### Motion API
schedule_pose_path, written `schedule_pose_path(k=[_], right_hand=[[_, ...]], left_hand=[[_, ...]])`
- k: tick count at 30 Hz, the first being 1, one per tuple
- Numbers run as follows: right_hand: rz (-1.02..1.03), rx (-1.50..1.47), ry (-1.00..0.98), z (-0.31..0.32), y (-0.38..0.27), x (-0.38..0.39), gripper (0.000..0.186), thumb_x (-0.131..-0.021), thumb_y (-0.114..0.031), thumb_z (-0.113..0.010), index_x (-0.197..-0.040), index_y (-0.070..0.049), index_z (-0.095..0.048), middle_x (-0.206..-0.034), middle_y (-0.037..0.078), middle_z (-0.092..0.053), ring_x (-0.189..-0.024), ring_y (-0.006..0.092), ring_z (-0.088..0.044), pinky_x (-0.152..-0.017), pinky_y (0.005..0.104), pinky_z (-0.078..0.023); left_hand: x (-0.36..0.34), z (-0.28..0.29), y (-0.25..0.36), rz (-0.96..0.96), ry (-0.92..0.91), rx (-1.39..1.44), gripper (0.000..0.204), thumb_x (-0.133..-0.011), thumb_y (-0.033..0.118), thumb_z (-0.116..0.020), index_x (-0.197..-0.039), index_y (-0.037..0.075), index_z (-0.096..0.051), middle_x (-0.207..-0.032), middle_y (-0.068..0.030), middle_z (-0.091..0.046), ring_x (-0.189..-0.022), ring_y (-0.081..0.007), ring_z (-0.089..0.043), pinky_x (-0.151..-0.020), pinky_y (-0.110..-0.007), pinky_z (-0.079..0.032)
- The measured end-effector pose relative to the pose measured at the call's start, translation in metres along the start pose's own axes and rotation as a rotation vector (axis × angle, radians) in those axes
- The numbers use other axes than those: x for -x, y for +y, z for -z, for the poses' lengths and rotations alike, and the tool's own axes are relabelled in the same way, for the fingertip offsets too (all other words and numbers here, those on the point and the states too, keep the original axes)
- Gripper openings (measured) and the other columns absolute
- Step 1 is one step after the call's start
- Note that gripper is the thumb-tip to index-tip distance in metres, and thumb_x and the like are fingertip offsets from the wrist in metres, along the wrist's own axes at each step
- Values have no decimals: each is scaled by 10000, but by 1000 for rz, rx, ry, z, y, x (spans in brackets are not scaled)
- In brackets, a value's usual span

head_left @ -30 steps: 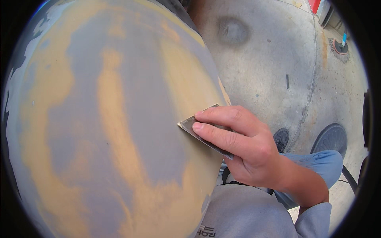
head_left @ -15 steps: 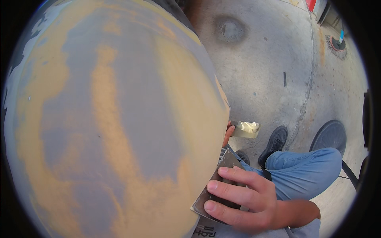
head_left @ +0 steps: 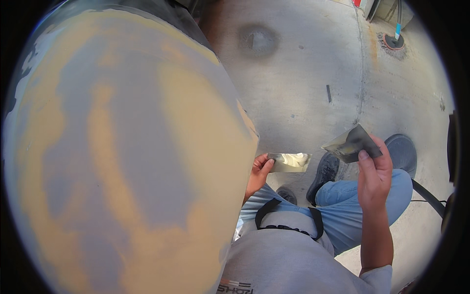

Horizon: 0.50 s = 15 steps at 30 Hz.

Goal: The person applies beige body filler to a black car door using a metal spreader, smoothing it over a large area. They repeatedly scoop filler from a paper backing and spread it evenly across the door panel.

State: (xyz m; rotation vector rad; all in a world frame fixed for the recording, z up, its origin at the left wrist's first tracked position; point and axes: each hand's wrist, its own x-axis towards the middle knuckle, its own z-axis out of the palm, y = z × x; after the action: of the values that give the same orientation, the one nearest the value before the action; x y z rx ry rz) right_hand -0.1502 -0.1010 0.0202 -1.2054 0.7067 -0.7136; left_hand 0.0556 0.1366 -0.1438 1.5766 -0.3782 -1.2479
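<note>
A large curved panel (head_left: 132, 161), patched in grey and yellowish tan, fills the left side. Beside its right edge my left hand (head_left: 257, 176) pinches a small flat metal plate (head_left: 303, 166) bearing a pale yellow, glossy smear. Part of that hand and its forearm is hidden behind the panel. Farther right, my right hand (head_left: 374, 176) grips a dark grey, thin metal spreader (head_left: 346, 142) between thumb and fingers. The spreader is tilted and held in the air, apart from both the panel and the plate.
Below lies a stained concrete floor (head_left: 293, 83) with a dark strip (head_left: 329, 93) on it. A round black disc-shaped base (head_left: 404, 152) stands beside my knee (head_left: 399, 191). A brush-like round head (head_left: 393, 44) is at the upper right.
My right hand has lifted the spreader off the panel's edge and carried it up and to the right. More of my left hand shows now, and the view has shifted.
</note>
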Motion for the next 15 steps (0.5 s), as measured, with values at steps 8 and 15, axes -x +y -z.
schedule_pose_path(k=[8,15], right_hand=[[-138,-314,-3,14,40,-16,352,-1059,14,-561,-1409,3,-601,-1291,104,-707,-1200,193,-657,-1069,387,-501],[-129,-13,-422,8,44,-14,310,-1018,51,-594,-1307,19,-700,-1273,113,-734,-1124,208,-697,-968,326,-543]], left_hand=[[5,-13,43,-41,-93,167,216,-1119,114,-572,-1242,-4,-706,-1015,19,-710,-926,-46,-591,-857,-237,-498],[6,-20,55,-137,-92,126,223,-1116,126,-592,-1245,-17,-703,-978,33,-683,-906,-45,-562,-824,-230,-485]])
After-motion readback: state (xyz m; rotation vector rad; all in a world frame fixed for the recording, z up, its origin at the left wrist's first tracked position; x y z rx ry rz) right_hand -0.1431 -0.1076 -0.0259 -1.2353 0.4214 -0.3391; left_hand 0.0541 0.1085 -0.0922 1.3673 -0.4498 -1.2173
